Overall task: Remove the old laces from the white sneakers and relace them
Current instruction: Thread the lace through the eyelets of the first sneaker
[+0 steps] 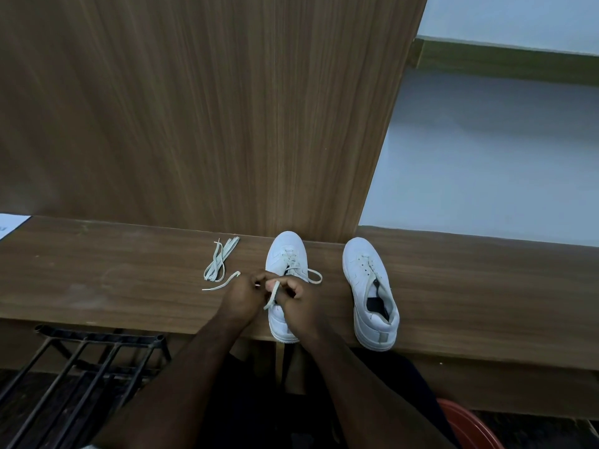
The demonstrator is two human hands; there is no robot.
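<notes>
The left sneaker (285, 286) stands at the wooden table's (113, 286) near edge, partly laced. Over it, the left hand (241, 298) and right hand (299, 299) each pinch its lace (274, 294). The unlaced right sneaker (369, 290) stands just beside. A loose lace (218, 260) lies toward the far edge.

Both hands cover the left sneaker (285, 254)'s middle; red tub (466, 426) cut by the edge
</notes>
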